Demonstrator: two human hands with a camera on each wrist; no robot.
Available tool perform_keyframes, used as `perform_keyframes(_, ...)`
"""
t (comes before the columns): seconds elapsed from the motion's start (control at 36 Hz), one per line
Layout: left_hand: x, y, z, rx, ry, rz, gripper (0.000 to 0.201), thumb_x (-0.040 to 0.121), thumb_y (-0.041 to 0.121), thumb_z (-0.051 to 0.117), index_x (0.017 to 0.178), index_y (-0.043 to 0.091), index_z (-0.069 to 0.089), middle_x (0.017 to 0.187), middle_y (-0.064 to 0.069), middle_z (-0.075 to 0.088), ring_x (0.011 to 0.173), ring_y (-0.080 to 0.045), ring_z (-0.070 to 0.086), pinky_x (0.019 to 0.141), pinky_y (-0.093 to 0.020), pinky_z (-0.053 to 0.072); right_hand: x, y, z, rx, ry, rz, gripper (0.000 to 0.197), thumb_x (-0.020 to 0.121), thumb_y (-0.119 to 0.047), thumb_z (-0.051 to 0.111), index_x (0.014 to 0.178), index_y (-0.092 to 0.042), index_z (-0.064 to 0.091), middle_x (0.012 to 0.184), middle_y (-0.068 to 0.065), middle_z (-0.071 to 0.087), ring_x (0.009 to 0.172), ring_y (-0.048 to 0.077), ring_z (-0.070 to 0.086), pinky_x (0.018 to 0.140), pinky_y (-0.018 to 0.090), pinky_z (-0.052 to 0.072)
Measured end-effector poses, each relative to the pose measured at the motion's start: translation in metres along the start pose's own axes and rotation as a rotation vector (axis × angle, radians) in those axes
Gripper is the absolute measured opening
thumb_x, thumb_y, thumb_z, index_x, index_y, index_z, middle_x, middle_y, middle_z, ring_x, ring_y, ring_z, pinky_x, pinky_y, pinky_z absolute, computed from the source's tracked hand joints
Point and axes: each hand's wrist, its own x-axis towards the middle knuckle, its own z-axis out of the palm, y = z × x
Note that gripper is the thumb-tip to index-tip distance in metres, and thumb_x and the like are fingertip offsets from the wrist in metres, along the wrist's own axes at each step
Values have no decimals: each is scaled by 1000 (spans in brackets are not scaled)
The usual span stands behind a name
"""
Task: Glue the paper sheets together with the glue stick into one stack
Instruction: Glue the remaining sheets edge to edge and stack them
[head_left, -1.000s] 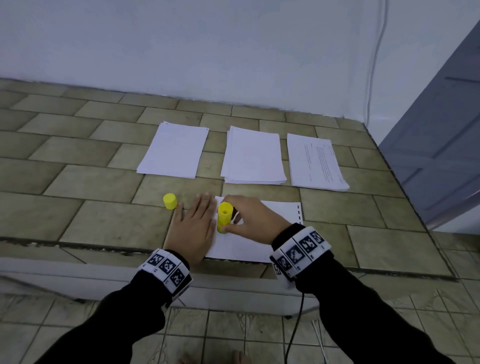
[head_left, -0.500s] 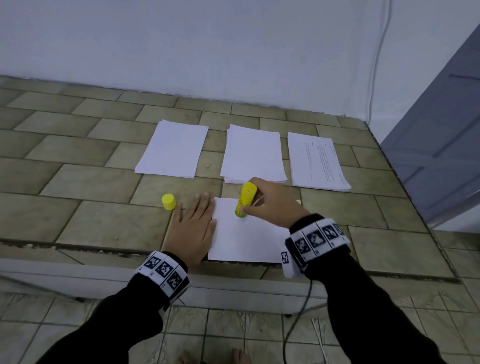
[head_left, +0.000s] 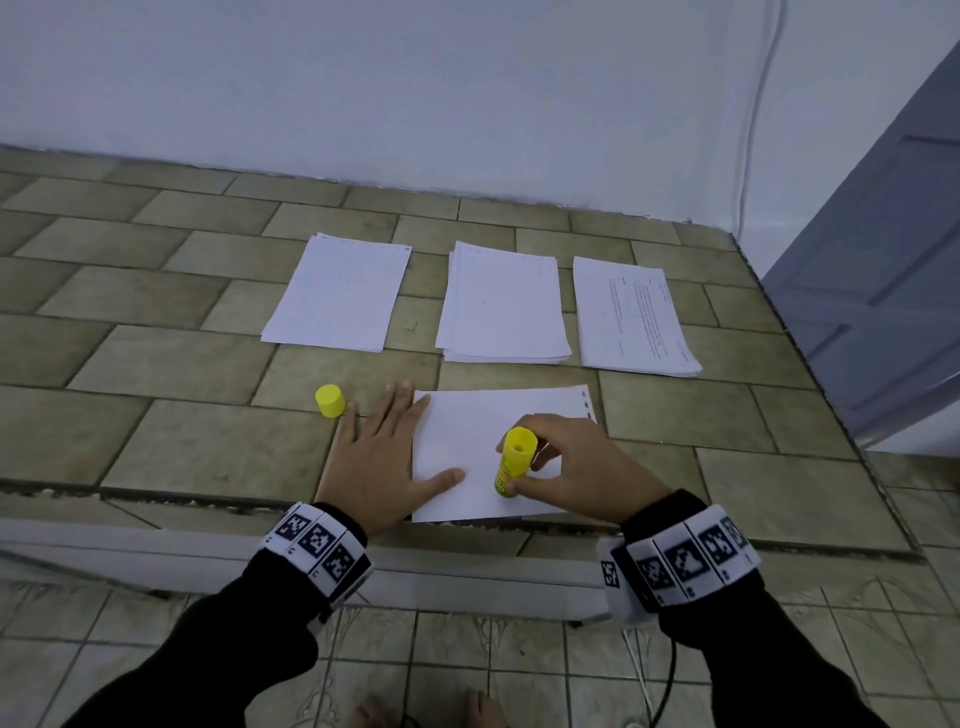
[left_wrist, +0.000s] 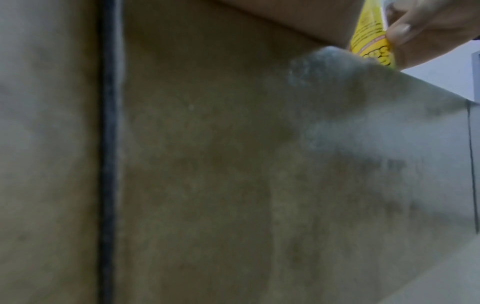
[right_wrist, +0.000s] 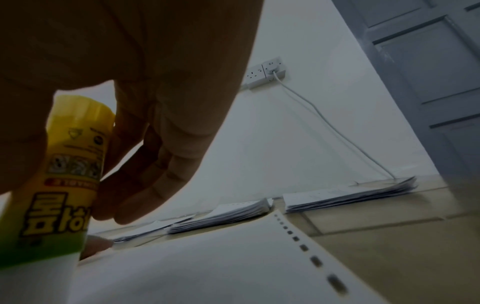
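A white sheet with punched holes along its right edge lies at the near edge of the tiled counter. My right hand grips the yellow glue stick, held upright with its lower end on the sheet's near part; the stick and sheet fill the right wrist view. My left hand lies flat with straight fingers on the sheet's left edge and the counter. The yellow cap stands left of that hand. In the left wrist view the stick shows at top right.
Three paper piles lie behind: a thin one at left, a thicker one in the middle, a printed one at right. A grey door stands to the right. A wall socket with a white cable is behind.
My right hand drew the glue stick from the sheet's far edge back toward the near edge and a little to the right. The left hand and the cap stayed put.
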Motion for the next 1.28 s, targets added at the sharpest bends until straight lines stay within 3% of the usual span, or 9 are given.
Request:
perform_keyframes(0.14, 0, 0, 0, -24, 19, 9, 100, 69, 91, 12, 148, 31, 25, 164, 4, 1, 150, -12, -6, 120, -49, -5, 23, 3, -15, -13, 2, 53, 18, 79, -17, 77, 92, -10, 67, 98, 3, 69, 83, 12, 63, 78, 30, 54)
perform_keyframes(0.28, -1, -1, 1, -5, 24, 14, 100, 70, 89, 10, 151, 31, 23, 164, 2, 0, 151, -15, -5, 119, -49, -5, 54, 15, -30, -49, 28, 107, 17, 77, -17, 77, 88, -11, 65, 93, 4, 71, 85, 17, 68, 81, 43, 55)
perform_keyframes(0.42, -1, -2, 2, -13, 39, 30, 101, 72, 88, 5, 153, 30, 22, 164, 2, -1, 151, -15, -4, 119, -50, -4, 69, 22, -35, -28, 98, 130, 14, 75, -8, 76, 82, -7, 64, 88, 4, 72, 86, 20, 68, 82, 45, 53)
perform_keyframes(0.5, -1, -3, 4, -6, 45, 53, 103, 72, 88, -3, 155, 29, 18, 164, 2, -3, 151, -16, -5, 119, -51, -4, 63, 22, -37, 8, 134, 140, 11, 75, -4, 74, 80, -5, 64, 86, 1, 73, 85, 16, 68, 82, 39, 54)
perform_keyframes(0.61, -1, -6, 7, -3, 66, 67, 93, 80, 78, 8, 156, 25, 16, 163, 1, -3, 151, -17, -5, 119, -53, 0, 37, 17, -41, 45, 142, 114, 13, 77, -10, 77, 80, -7, 65, 84, -4, 71, 80, 6, 67, 75, 22, 54)
perform_keyframes(0.75, -1, -6, 10, 1, 105, 87, 88, 85, 72, 14, 155, 21, 20, 164, -4, 3, 151, -21, 2, 119, -57, 7, -5, 20, -44, 67, 100, 172, 24, 73, -16, 83, 94, -17, 71, 89, -10, 71, 80, 4, 68, 75, 19, 54)
perform_keyframes(0.89, -2, -6, 12, 28, 136, 101, 83, 88, 67, 23, 152, 15, 31, 162, -8, 17, 149, -26, 17, 115, -61, 20, -33, 19, -43, 80, 67, 213, 24, 72, -18, 84, 92, -23, 71, 85, -13, 71, 81, 8, 68, 77, 25, 57)
perform_keyframes(1.0, -2, -6, 12, 50, 136, 103, 82, 89, 66, 24, 152, 15, 33, 161, -10, 20, 148, -27, 19, 113, -62, 24, -40, 19, -42, 74, 66, 223, 26, 71, -16, 84, 93, -25, 72, 86, -7, 73, 81, 10, 68, 78, 28, 57)
perform_keyframes(1.28, -2, -6, 11, 68, 144, 122, 79, 89, 63, 28, 149, 12, 38, 158, -13, 28, 145, -30, 28, 108, -64, 31, -6, 39, -58, -18, 178, 194, 20, 73, -15, 81, 88, -20, 71, 90, -5, 72, 84, 12, 67, 77, 32, 55)
